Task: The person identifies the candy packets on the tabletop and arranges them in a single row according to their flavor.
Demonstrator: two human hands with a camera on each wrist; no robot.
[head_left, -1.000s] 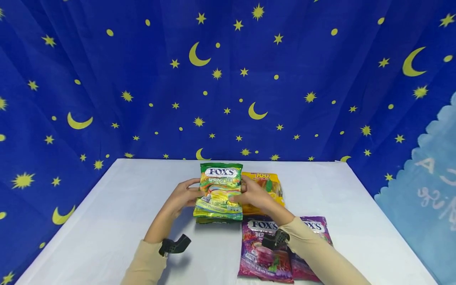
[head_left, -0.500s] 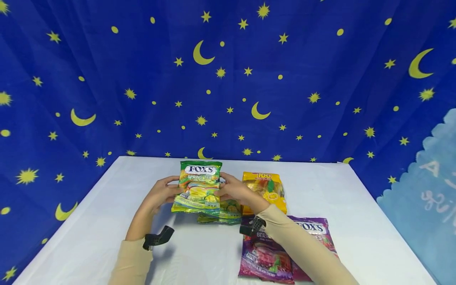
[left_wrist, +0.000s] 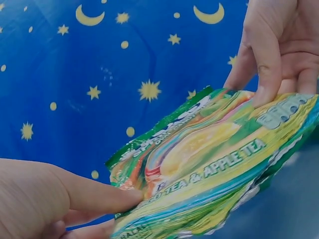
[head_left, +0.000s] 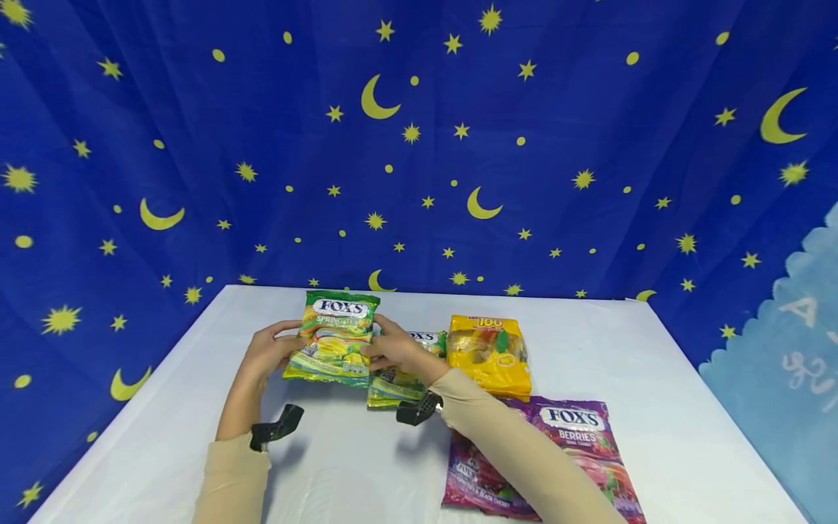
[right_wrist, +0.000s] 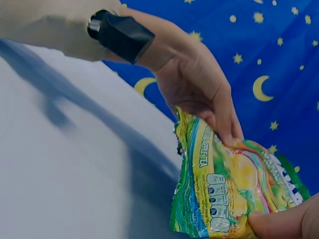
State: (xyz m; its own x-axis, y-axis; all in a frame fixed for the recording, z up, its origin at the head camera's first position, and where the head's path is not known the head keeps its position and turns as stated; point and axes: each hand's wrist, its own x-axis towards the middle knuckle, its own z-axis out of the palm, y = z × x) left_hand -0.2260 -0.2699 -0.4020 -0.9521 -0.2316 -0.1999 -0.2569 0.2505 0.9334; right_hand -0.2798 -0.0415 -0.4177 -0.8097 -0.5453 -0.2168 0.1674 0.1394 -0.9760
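Observation:
A green and yellow Fox's Spring Tea bag (head_left: pixel 335 340) is held up between both hands. My left hand (head_left: pixel 267 351) grips its left edge, thumb in front, and my right hand (head_left: pixel 398 348) grips the right edge. The left wrist view shows the left thumb on the front of the bag (left_wrist: pixel 199 159). In the right wrist view both thumbs press the bag (right_wrist: pixel 234 179) near opposite edges. A second green bag (head_left: pixel 391 387) lies on the table behind the right hand, partly covered by it.
Right of the second green bag lies a yellow bag (head_left: pixel 489 356) on the white table (head_left: pixel 340 466). Purple Fox's Berries bags (head_left: pixel 576 437) lie nearer the front, partly under the right forearm. A blue star-patterned cloth (head_left: pixel 419 160) hangs behind.
Both hands have carried the green bag to the left, off the other green bag, which now shows beside it. The yellow bag is more fully in view as the right arm moved left.

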